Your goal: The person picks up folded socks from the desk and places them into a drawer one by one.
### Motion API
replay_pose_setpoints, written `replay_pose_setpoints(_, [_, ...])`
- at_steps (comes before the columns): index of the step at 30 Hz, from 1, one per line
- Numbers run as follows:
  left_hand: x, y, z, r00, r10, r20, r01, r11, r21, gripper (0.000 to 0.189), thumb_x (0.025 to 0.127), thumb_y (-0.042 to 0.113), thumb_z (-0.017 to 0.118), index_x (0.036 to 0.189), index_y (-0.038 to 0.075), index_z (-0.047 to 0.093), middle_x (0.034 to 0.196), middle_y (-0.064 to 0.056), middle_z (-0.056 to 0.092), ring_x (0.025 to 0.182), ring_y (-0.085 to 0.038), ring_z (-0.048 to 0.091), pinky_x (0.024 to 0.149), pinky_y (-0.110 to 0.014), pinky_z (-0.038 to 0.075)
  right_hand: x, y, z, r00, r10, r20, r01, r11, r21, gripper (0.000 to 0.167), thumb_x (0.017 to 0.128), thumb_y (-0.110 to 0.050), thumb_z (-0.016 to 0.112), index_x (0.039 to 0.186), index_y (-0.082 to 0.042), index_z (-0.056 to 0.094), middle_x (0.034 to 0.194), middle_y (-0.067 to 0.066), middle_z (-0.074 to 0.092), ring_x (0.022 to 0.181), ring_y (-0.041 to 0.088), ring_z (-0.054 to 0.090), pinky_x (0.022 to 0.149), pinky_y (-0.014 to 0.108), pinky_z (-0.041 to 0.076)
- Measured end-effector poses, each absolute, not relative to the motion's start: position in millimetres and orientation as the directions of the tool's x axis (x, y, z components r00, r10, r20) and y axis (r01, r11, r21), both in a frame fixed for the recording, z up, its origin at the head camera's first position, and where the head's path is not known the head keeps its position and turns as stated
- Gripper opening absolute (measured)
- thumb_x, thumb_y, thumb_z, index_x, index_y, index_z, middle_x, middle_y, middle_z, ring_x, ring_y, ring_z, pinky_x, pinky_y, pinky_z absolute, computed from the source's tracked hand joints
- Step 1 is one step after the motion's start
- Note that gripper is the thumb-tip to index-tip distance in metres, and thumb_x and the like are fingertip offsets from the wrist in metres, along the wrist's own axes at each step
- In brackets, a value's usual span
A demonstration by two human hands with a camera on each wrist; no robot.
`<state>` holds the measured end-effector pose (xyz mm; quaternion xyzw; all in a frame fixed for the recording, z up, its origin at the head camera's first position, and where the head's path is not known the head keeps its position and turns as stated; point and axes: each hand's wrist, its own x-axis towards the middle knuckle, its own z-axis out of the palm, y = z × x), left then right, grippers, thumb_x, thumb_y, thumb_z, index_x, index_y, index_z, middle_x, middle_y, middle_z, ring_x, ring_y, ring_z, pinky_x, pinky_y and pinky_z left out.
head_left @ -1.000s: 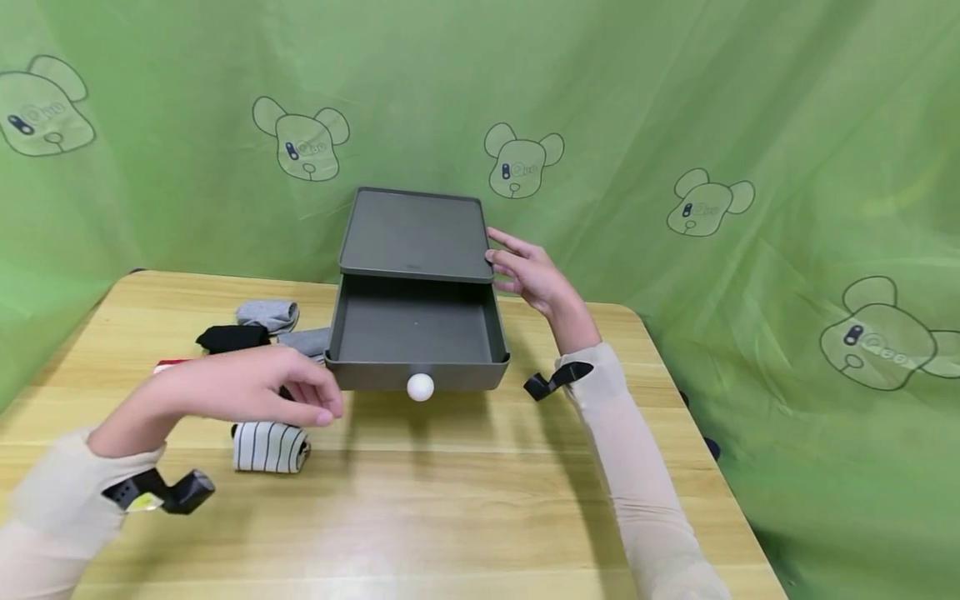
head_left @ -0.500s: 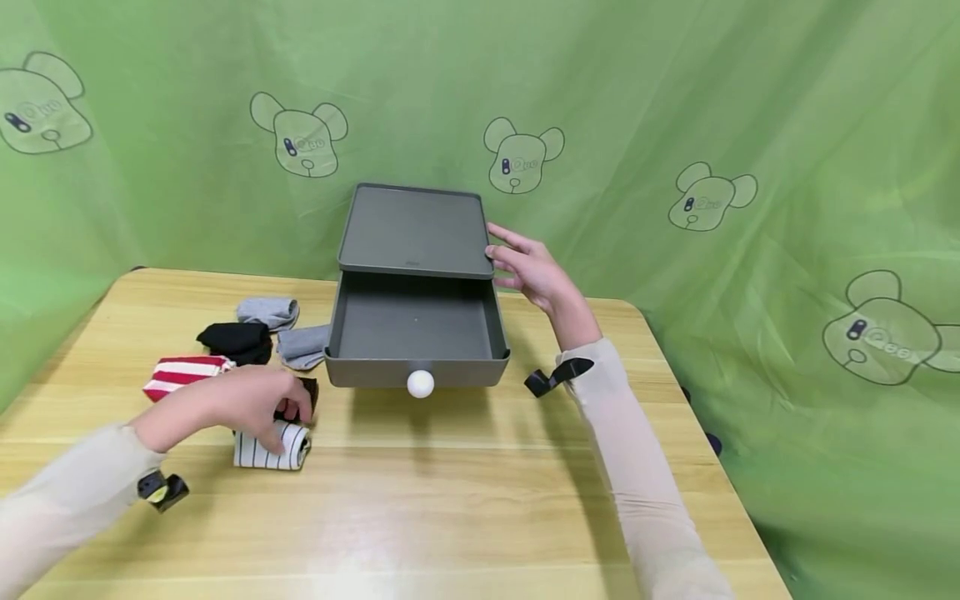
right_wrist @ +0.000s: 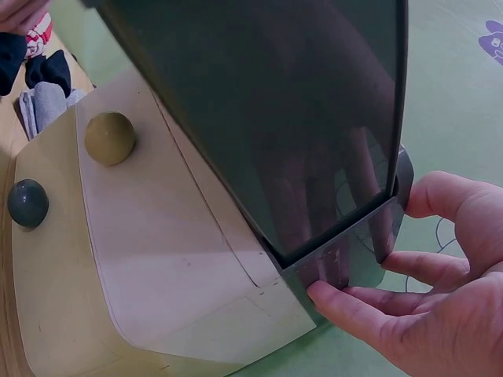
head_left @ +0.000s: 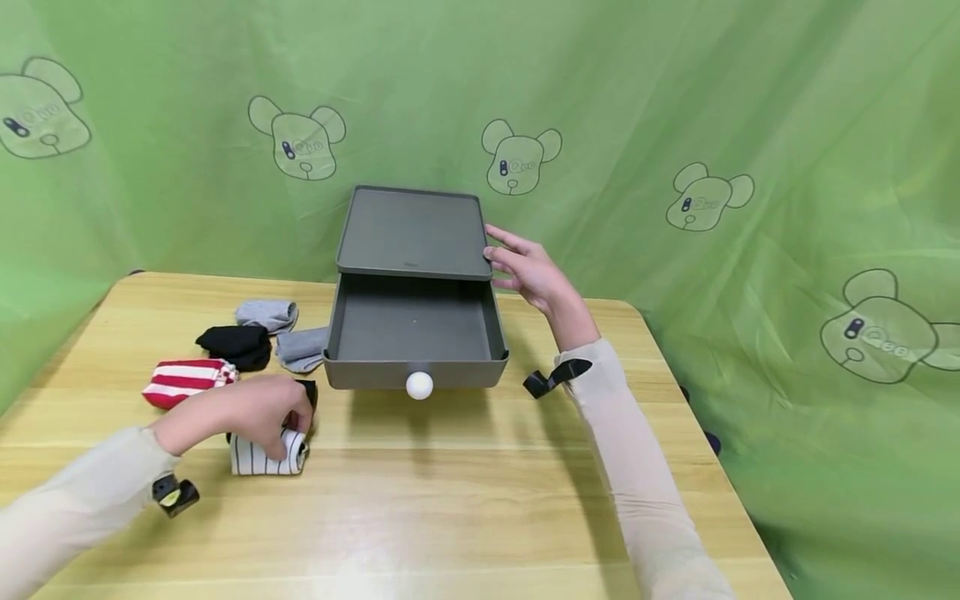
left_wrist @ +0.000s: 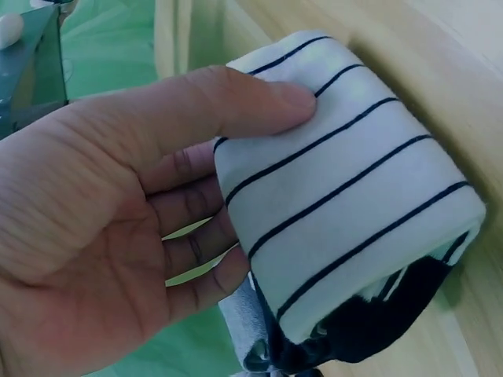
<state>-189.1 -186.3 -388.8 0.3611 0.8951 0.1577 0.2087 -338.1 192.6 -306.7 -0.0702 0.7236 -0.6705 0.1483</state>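
Observation:
My left hand (head_left: 264, 410) pinches a rolled white sock (head_left: 258, 457) with thin black stripes, left of the drawer. In the left wrist view the thumb lies across the sock's striped face (left_wrist: 346, 184), the other fingers are behind it, and dark fabric shows at its open end. My right hand (head_left: 531, 273) touches the right side of a dark grey drawer box (head_left: 412, 233), fingers extended. Up close in the right wrist view, fingertips (right_wrist: 326, 294) rest against the box's side near a corner. The drawer (head_left: 375, 375) is pulled out with nothing inside; its front has a white round knob (head_left: 420, 385).
Rolled clothes lie left of the drawer: a red-and-white striped one (head_left: 180, 379), a black one (head_left: 236, 343) and two grey ones, one farther back (head_left: 266, 314) and one beside the drawer (head_left: 302, 346). A dark piece (head_left: 310, 392) shows behind my left hand. A green curtain (head_left: 600, 100) hangs behind the table.
My left hand has moved down and left from in front of the drawer onto the striped sock and now pinches it. The right hand stays at the box's side.

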Motion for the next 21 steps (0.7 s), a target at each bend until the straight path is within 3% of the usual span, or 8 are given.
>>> replay_pose_setpoints(7, [-194,-195,-382,-0.551,0.807,-0.213,0.57,0.551,0.609,0.023,0.069,0.002,0.082,0.077,0.019,0.068,0.066,0.016,0.045,0.061,0.002,0.038,0.054,-0.016,0.034,-338,193,-308,-0.947,-0.3,-0.116,0.091,0.094,-0.991,0.062,0.1,-0.009,0.058,0.158,-0.021,0.038,0.167,0.017,0.026,0.147,0.036,0.039,0.117,0.05,0.043])
replay_pose_setpoints(13, [-192,-203,-353,-0.534,0.826,-0.179,0.522,0.489,0.699,0.024,0.073,0.011,0.086,0.091,0.023,0.076,0.079,0.015,0.066,0.074,0.0,0.058,0.066,-0.022,0.055,-337,193,-307,-0.941,-0.313,-0.13,0.106,0.093,-0.99,0.062,0.101,-0.009,0.057,0.159,-0.021,0.036,0.166,0.017,0.027,0.149,0.038,0.036,0.118,0.052,0.042])
replay_pose_setpoints(17, [-191,-214,-327,-0.518,0.853,-0.064,0.581,0.406,0.705,0.028,0.076,0.014,0.085,0.1,0.025,0.076,0.088,0.013,0.071,0.082,-0.003,0.063,0.071,-0.024,0.058,-338,194,-305,-0.937,-0.324,-0.132,0.108,0.091,-0.99,0.061,0.102,-0.009,0.056,0.159,-0.019,0.036,0.165,0.018,0.029,0.148,0.038,0.037,0.117,0.055,0.042])
replay_pose_setpoints(21, [-194,-223,-300,-0.475,0.877,0.075,0.631,0.28,0.724,0.032,0.082,0.008,0.083,0.11,0.02,0.073,0.095,0.008,0.074,0.086,-0.005,0.067,0.07,-0.025,0.06,-340,193,-304,-0.933,-0.329,-0.143,0.123,0.081,-0.989,0.061,0.102,-0.008,0.056,0.159,-0.019,0.036,0.166,0.018,0.029,0.148,0.038,0.037,0.118,0.056,0.04])
